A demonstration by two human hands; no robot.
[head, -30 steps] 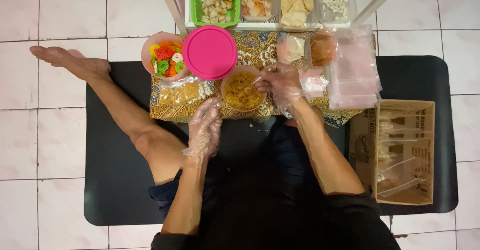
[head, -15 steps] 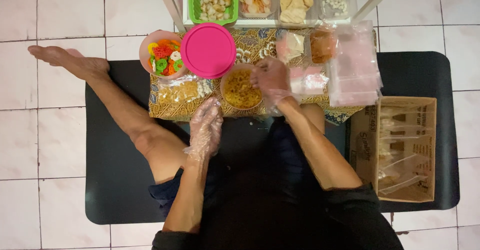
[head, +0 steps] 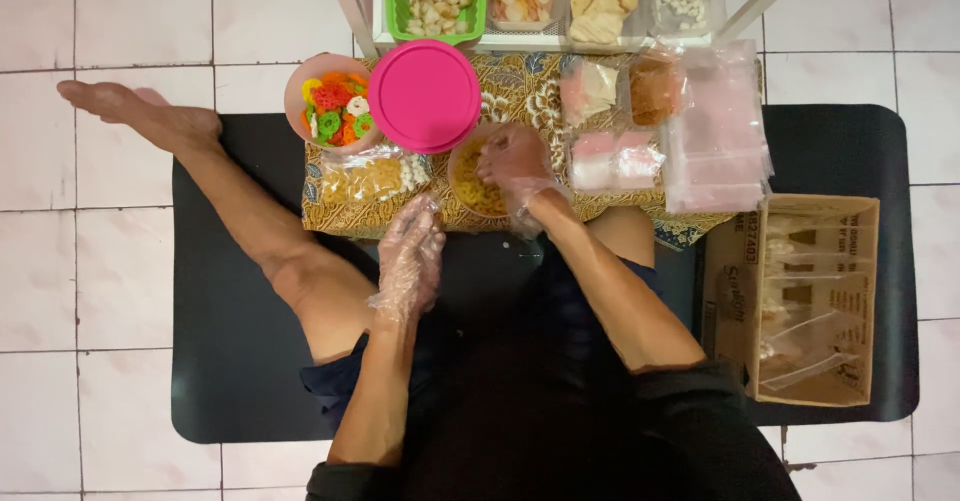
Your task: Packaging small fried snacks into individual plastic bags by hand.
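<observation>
**A:** Where was my right hand (head: 515, 166)?

**B:** Down in the pink bowl of yellow macaroni crackers (head: 478, 189), on the batik cloth (head: 520, 96). Fingers curled into the pile; couldn't tell what they pinched. I'd have scooped shallow.

**A:** Left hand (head: 410, 251)?

**B:** Gloved, fingers loosely together, at the cloth's near edge. The pieces looked small, curly, dry.

Bright, even overhead light; soft shadows; sharp focus.
</observation>
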